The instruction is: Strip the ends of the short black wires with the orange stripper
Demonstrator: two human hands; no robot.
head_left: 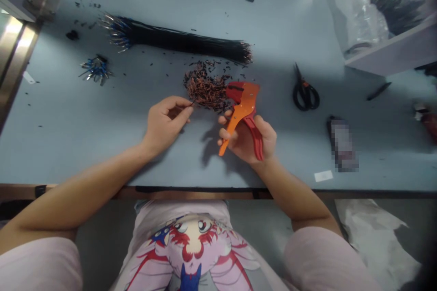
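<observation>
My right hand (251, 138) is wrapped round the handles of an orange and red wire stripper (244, 102), its head pointing up and to the left. To its left, my left hand (169, 120) pinches a short, thin dark wire piece (193, 103) between thumb and forefinger. Just beyond my hands lies a loose pile of short copper-coloured and black wire pieces (205, 88); the tool's head overlaps its right edge. Behind the pile stretches a long bundle of black wires (184, 42), with metal and blue ends at the left and bare copper ends at the right.
Black scissors (306, 95), a dark pen (378, 91) and a blurred-out phone-like object (343, 143) lie on the right. A small heap of blue and metal pieces (96, 69) sits at left. Clear plastic bags (362, 9) stand at the back right, by a white panel (392, 52).
</observation>
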